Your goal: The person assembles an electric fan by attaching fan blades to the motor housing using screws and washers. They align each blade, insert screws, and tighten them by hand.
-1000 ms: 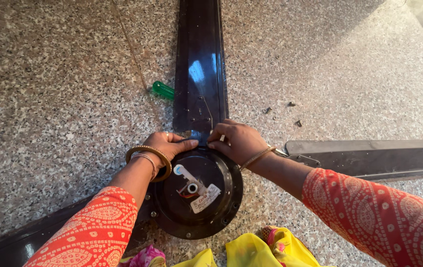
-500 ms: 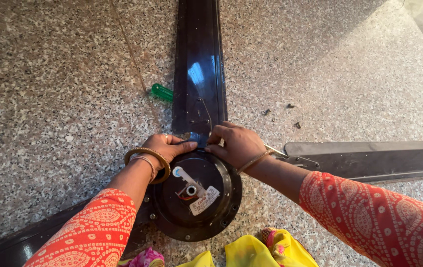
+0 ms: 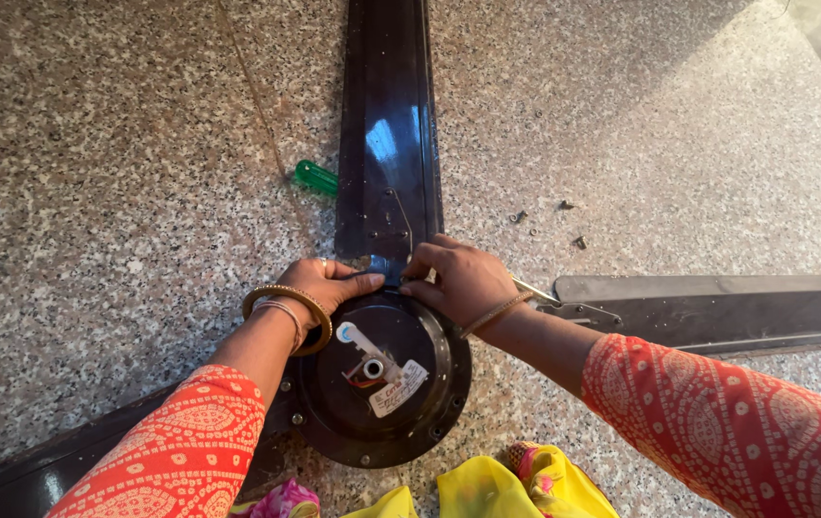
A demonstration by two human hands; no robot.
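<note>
Since the earlier frames, almost nothing is being moved. In the head view, the left hand (image 3: 332,283) and right hand (image 3: 458,276) are being pressed, fingers curled and pinched, against the root of the dark fan blade (image 3: 388,134) where it is joined to the round motor housing (image 3: 381,379) on the speckled floor (image 3: 122,192); whether anything is being gripped cannot be told.

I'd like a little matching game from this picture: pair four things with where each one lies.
Things:
1. green handle
2. loose screws
3. round hub
4. yellow cloth

Places:
A. at the bottom edge, below the hub
B. under both hands, where the blades meet
C. on the floor, right of the upright blade
D. left of the upright blade, partly hidden by it

Pairs: 1-D, 2-C, 3-B, 4-A
</note>
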